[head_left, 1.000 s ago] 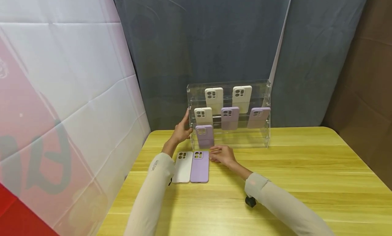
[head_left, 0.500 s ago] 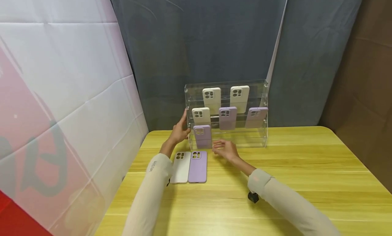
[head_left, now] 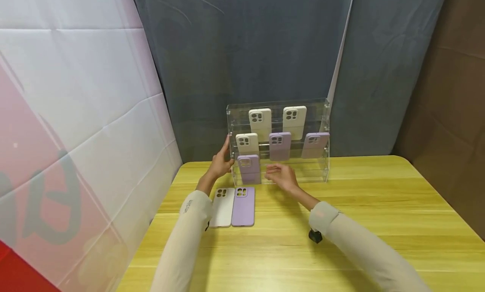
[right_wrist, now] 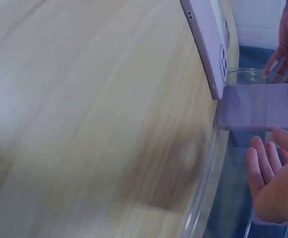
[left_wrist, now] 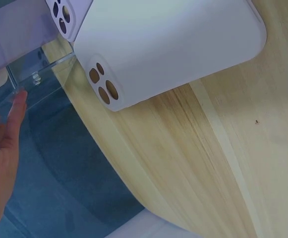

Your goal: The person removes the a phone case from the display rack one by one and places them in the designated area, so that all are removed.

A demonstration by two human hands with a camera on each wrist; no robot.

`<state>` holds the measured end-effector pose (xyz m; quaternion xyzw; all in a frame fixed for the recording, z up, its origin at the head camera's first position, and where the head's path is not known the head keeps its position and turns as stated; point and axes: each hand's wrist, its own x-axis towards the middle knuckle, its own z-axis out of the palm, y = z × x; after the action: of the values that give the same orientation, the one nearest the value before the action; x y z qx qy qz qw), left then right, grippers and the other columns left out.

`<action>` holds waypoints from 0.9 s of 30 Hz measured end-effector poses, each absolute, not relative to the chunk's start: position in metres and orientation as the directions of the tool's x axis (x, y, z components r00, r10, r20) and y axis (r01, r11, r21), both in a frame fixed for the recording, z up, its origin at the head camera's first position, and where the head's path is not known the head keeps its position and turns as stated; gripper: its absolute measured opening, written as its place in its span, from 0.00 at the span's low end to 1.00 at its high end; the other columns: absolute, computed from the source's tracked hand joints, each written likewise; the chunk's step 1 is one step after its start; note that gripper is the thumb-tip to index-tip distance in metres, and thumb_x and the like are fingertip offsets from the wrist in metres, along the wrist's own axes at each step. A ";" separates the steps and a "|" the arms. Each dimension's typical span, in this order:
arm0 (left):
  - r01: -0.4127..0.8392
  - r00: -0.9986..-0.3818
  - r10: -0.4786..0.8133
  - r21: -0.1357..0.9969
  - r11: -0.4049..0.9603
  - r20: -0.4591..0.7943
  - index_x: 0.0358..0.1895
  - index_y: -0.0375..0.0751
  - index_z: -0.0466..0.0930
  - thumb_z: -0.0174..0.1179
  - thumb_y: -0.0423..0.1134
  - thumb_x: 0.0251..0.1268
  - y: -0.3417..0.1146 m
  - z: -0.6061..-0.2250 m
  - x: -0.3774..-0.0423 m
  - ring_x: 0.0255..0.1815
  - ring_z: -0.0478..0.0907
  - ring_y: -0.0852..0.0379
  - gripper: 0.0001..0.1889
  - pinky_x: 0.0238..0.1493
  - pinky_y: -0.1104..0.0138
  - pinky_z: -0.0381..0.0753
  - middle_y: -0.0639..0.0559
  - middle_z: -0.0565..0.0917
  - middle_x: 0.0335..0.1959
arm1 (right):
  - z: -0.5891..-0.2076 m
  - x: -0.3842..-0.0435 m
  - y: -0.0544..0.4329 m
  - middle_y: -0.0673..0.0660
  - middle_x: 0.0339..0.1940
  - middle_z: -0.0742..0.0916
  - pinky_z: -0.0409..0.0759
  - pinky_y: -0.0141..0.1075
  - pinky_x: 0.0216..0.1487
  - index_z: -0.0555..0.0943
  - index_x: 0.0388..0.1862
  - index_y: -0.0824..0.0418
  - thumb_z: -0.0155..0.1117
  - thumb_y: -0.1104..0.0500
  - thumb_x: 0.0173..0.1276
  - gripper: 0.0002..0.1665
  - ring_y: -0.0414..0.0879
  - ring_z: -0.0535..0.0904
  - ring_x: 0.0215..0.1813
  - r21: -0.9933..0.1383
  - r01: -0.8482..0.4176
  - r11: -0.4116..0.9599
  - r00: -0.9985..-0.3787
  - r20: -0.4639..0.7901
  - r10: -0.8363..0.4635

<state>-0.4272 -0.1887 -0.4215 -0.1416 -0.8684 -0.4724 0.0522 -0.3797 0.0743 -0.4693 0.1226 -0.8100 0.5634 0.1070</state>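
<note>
A clear acrylic display stand (head_left: 310, 171) holds white and purple phone cases in tiers. My left hand (head_left: 219, 165) grips its left side panel, and in the left wrist view the fingers (left_wrist: 16, 111) lie against the clear plastic. In front of the lowest tier is my right hand (head_left: 282, 177), its fingers loosely bent and holding nothing. Its thumb (right_wrist: 285, 139) is at the edge of the lowest purple phone case (head_left: 249, 170); whether they touch I cannot tell. Flat on the table lie a white phone case (head_left: 222, 208) and a purple phone case (head_left: 243, 208), side by side.
On the top tier stand two white cases, one being the left white case (head_left: 260, 120). A white case (head_left: 247, 144), a purple case (head_left: 280, 147) and another purple case (head_left: 315, 145) fill the middle tier. A grey curtain (head_left: 246, 52) hangs behind the wooden table (head_left: 379, 208).
My right hand has moved up and to the right, from beside the flat purple case to the stand's lowest tier. My left hand stays at the stand's side. The view has shifted slightly.
</note>
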 end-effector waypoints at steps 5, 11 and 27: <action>0.283 -0.958 0.190 0.808 0.516 0.215 0.85 0.69 0.38 0.57 0.20 0.70 -0.189 -0.422 -0.425 0.65 0.77 0.29 0.54 0.37 0.56 0.94 0.27 0.64 0.77 | -0.463 -0.384 0.071 0.62 0.46 0.92 0.92 0.42 0.47 0.87 0.52 0.69 0.78 0.68 0.62 0.19 0.56 0.90 0.49 -0.861 -0.346 0.374 -0.936 0.342 -0.080; 0.279 -0.959 0.190 0.816 0.506 0.210 0.86 0.68 0.38 0.56 0.20 0.70 -0.188 -0.421 -0.425 0.64 0.77 0.28 0.54 0.43 0.45 0.92 0.27 0.64 0.77 | -0.454 -0.390 0.063 0.67 0.47 0.91 0.90 0.47 0.53 0.85 0.52 0.74 0.76 0.72 0.62 0.19 0.61 0.89 0.49 -0.834 -0.436 0.338 -0.898 0.429 -0.101; 0.288 -0.956 0.193 0.809 0.513 0.219 0.85 0.68 0.38 0.56 0.20 0.70 -0.189 -0.420 -0.424 0.64 0.78 0.28 0.54 0.34 0.60 0.94 0.26 0.63 0.77 | -0.442 -0.391 0.040 0.73 0.49 0.88 0.91 0.48 0.51 0.83 0.54 0.78 0.70 0.78 0.62 0.20 0.67 0.88 0.50 -0.845 -0.454 0.283 -0.888 0.455 -0.069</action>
<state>-0.4239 -0.1886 -0.4200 -0.1387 -0.8682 -0.4738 0.0503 -0.3908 0.0400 -0.4416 0.1670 -0.7832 0.5750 0.1676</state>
